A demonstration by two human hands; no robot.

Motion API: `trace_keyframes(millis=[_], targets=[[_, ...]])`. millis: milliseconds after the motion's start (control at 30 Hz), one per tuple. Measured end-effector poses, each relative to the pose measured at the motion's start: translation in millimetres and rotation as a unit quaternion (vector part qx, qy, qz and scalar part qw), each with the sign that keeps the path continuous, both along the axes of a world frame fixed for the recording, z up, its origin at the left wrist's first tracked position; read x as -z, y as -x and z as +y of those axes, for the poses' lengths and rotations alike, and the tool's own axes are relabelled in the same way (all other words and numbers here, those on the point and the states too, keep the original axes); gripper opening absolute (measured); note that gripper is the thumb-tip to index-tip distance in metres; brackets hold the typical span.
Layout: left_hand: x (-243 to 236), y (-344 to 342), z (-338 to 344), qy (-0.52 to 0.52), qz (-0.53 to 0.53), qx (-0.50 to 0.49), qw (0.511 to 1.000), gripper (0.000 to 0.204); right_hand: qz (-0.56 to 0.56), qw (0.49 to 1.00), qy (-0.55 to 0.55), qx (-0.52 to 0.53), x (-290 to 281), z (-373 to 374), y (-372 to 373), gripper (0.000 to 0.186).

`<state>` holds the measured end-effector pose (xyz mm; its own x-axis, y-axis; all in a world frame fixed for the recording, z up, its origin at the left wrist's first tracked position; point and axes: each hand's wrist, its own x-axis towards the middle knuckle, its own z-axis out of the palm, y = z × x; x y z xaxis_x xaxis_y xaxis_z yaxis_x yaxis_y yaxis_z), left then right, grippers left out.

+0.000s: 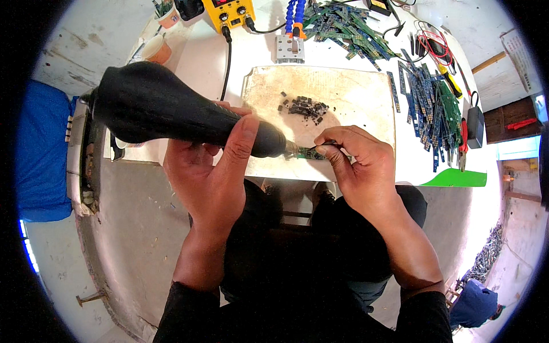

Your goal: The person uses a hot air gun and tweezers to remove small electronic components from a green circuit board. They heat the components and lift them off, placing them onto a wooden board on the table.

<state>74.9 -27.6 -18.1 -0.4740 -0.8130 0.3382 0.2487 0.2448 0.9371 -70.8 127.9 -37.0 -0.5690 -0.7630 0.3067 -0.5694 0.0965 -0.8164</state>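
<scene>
A person sits at a white bench [343, 57] and is seen from above, with dark sleeves and dark trousers. The left hand [214, 171] is wrapped around the barrel of a large black hot air gun [171, 111], thumb laid along the top. The gun's metal nozzle points right, at a small green circuit board [314, 153] lying on the near edge of a worn, scorched beige work mat [343, 97].

The right hand [357, 166] is closed in a pinch on thin black tweezers [321, 145], whose tips rest on the board just beside the nozzle.

In the middle of the mat lies a small heap of dark removed components [303, 108]. Behind the mat stands a small metal block [289, 48] with a blue and orange segmented hose rising from it. At the back edge is a yellow rework station [231, 11] with knobs, and a black cable runs from it toward the person.

Piles of narrow green and blue circuit boards [434, 103] cover the right side and far end of the bench, with red wires [434, 43] and hand tools among them. A bright green sheet [457, 178] lies at the right near corner. Two paper cups [157, 48] stand on the left.

The floor [131, 228] is bare grey concrete. To the left is a blue object [40, 154], too far toward the picture's rim to identify.
</scene>
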Motion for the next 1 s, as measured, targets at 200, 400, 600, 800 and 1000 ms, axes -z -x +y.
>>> trace_keyframes(millis=[200,400,600,800,1000], targets=[[0.1,0.9,1.1,-0.004,0.006,-0.008,1.000,0.028,0.011,1.000,0.002,-0.003,1.2,-0.4,0.1,0.014],[5.2,0.9,-0.8,-0.002,0.005,-0.009,1.000,0.030,0.004,1.000,0.007,-0.007,4.0,-0.8,0.6,0.013],[3.5,1.3,1.0,-0.003,0.006,-0.015,1.000,0.031,0.001,1.000,0.027,-0.008,8.1,-1.4,2.3,0.016],[3.7,1.5,0.9,-0.003,0.012,-0.016,1.000,0.031,0.014,1.000,0.028,-0.003,8.2,-0.9,3.6,0.015],[4.7,1.2,0.1,-0.009,0.010,-0.016,1.000,0.030,0.005,1.000,0.018,-0.005,7.7,-1.4,2.8,0.014]])
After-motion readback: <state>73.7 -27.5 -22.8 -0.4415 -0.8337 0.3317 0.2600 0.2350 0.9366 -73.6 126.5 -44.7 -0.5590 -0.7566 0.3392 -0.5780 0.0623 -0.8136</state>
